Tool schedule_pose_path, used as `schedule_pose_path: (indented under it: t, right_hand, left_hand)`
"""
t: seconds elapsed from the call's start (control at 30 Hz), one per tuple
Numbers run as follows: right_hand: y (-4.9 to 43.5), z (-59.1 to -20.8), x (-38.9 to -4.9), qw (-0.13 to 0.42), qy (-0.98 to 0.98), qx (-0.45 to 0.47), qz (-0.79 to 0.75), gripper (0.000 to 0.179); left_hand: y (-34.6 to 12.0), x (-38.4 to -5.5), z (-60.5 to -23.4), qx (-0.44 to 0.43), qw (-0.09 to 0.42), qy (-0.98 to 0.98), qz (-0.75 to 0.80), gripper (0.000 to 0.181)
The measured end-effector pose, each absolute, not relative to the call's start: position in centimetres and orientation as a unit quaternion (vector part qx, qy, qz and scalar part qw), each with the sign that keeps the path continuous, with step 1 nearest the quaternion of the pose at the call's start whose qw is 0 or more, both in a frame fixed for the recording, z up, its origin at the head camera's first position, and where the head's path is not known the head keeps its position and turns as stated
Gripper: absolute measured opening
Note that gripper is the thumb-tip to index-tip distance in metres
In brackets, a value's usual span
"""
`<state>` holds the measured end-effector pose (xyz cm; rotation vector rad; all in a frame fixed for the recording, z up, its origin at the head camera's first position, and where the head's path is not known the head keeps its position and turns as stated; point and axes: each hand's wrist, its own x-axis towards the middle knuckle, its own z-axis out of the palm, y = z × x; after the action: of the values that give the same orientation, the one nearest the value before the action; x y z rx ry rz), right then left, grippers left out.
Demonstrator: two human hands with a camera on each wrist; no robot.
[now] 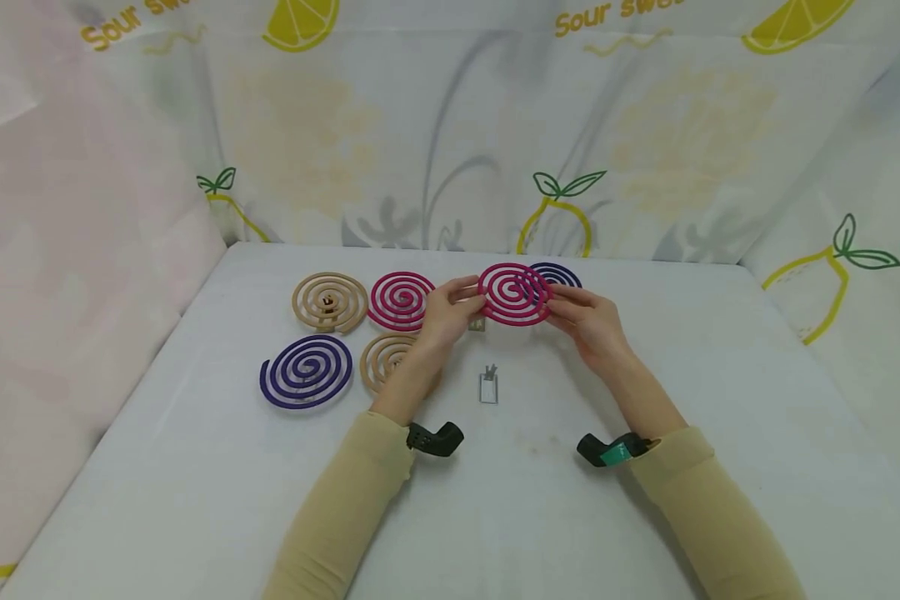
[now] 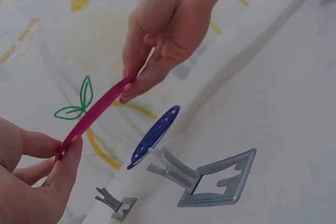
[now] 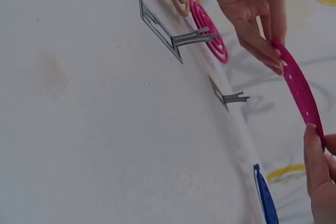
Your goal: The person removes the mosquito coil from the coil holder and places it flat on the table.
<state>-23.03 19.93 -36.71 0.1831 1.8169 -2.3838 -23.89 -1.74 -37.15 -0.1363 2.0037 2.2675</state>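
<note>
Both hands hold a pink mosquito coil above the table, one at each side. The left hand pinches its left rim between thumb and fingers, and the right hand pinches the right rim. From the left wrist view the coil appears nearly edge-on and slightly bowed. Below the hands, a small metal stand with an upright forked prong sits bare on the table. A second metal stand is farther back, partly behind the left hand. Behind the held coil lies a dark blue coil, partly covered by it.
To the left are a tan coil, another pink coil, a purple-blue coil and a second tan coil partly hidden by the left forearm. Metal stands show under some. A lemon-printed cloth hangs behind the white table.
</note>
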Motion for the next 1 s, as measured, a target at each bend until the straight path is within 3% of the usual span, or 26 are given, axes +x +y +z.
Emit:
schedule_pose_path:
  t: [0.17, 0.37, 0.6, 0.73, 1.0]
  right_hand:
    - [20.9, -36.6, -22.7, 0.055, 0.589, 0.054, -0.805, 0.047]
    - [21.9, -36.4, -21.9, 0.041, 0.583, 0.068, -0.808, 0.027]
    - [22.9, -36.3, -21.3, 0.020, 0.581, 0.066, -0.811, 0.032]
    - [23.6, -36.3, -21.1, 0.014, 0.580, 0.063, -0.812, 0.019]
    - [25.2, -36.5, -20.9, 0.016, 0.597, 0.077, -0.799, 0.016]
  left_hand:
    - [-0.7, -23.8, -37.3, -0.046, 0.058, 0.651, 0.755, 0.041]
    - [0.6, -23.6, -37.3, -0.039, 0.063, 0.630, 0.773, 0.040]
    - [1.9, -23.1, -37.3, -0.030, 0.063, 0.629, 0.774, 0.039]
    - [2.7, -22.9, -37.4, -0.020, 0.061, 0.626, 0.777, 0.038]
    - [3.8, -22.5, -37.6, -0.021, 0.070, 0.636, 0.768, 0.035]
